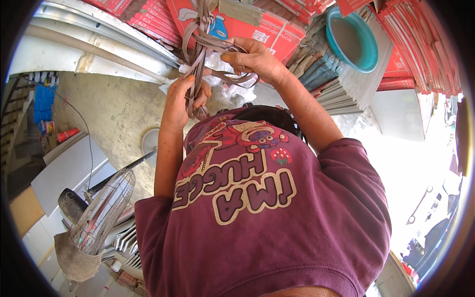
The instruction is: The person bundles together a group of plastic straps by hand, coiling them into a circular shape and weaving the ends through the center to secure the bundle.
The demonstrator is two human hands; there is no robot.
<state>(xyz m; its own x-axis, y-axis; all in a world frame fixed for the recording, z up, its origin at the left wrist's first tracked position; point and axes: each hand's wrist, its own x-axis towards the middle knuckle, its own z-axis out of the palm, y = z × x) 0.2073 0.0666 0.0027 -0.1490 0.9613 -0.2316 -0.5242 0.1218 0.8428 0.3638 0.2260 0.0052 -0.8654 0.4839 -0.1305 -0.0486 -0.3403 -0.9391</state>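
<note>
In front of the red boxes (282, 35), the left hand (184, 99) is closed around the bunched grey straps (202, 30); the right hand (257, 60) pinches their loops; uneven pulling could tangle them, a loosened grip spill them.

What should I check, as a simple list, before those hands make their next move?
1. Left hand closed around the strap bundle: ok.
2. Right hand has hold of the straps too: ok.
3. All straps gathered neatly: not ok, loose loops stick out near the right hand.
4. Upper end of the bundle free: cannot tell, the picture's top edge cuts it off.
5. Teal basin apart from both hands: ok.
6. Fan switched off: cannot tell.
</note>
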